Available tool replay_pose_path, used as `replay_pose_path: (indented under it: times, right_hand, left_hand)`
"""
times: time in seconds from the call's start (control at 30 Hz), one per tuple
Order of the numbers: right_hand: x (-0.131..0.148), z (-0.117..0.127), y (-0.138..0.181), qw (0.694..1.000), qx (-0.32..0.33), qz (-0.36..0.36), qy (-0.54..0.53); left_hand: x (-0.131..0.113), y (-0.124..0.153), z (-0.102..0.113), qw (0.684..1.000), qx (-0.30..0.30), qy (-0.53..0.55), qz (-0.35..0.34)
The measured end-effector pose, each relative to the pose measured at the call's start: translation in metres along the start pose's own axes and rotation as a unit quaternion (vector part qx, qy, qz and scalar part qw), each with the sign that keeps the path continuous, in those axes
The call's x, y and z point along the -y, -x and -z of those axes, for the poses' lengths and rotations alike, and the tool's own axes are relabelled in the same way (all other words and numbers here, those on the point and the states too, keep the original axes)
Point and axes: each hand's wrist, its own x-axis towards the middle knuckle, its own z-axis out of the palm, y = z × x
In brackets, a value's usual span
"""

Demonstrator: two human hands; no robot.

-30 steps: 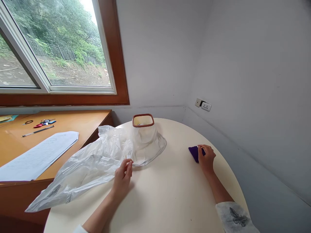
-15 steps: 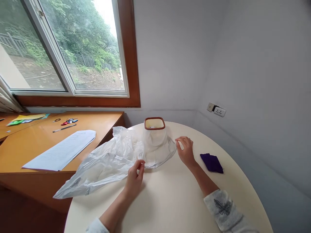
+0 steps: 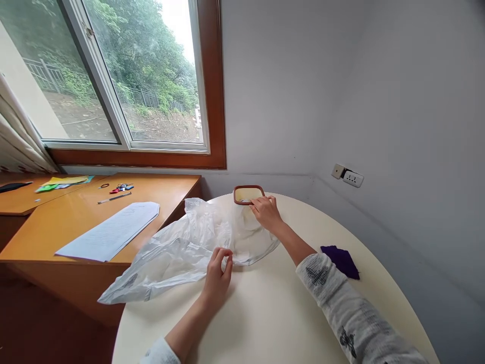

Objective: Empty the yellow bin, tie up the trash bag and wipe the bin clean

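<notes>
A small box with a brown rim and pale yellow inside [image 3: 248, 188] stands near the far edge of the round table, with something small and whitish in it. A translucent white plastic bag [image 3: 178, 253] spreads across the table's left side and lies in front of the box. My left hand [image 3: 219, 270] is closed in a pinch at the bag's near edge. Over the box's front right corner reaches my right hand [image 3: 267, 213], fingers stretched forward at the rim; the fingertips are partly hidden.
On the round table [image 3: 273, 303] a folded dark purple cloth [image 3: 341, 261] lies at the right, partly behind my sleeve. The wooden desk [image 3: 170, 192] at the left holds white papers [image 3: 113, 230], a pen [image 3: 114, 198] and small red and blue items [image 3: 121, 188].
My right hand has moved from the bag's right edge up and left to the box's rim. My left hand stays at the bag's edge. The view has shifted slightly left.
</notes>
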Motion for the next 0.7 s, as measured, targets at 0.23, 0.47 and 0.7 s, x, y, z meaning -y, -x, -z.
replay_pose_path:
  times: [0.23, 0.47, 0.7]
  right_hand:
    - [0.002, 0.004, 0.001, 1.0, 0.009, -0.018, -0.02]
    - [0.005, 0.021, 0.017, 0.997, 0.035, -0.001, -0.062]
    - [0.016, 0.052, 0.063, 0.993, 0.046, 0.014, -0.106]
  left_hand:
    - [0.008, -0.001, -0.001, 0.999, -0.011, -0.026, 0.017]
    - [0.01, -0.001, -0.002, 0.999, -0.017, -0.026, 0.045]
    - [0.005, -0.001, -0.002, 0.999, -0.039, 0.013, 0.025]
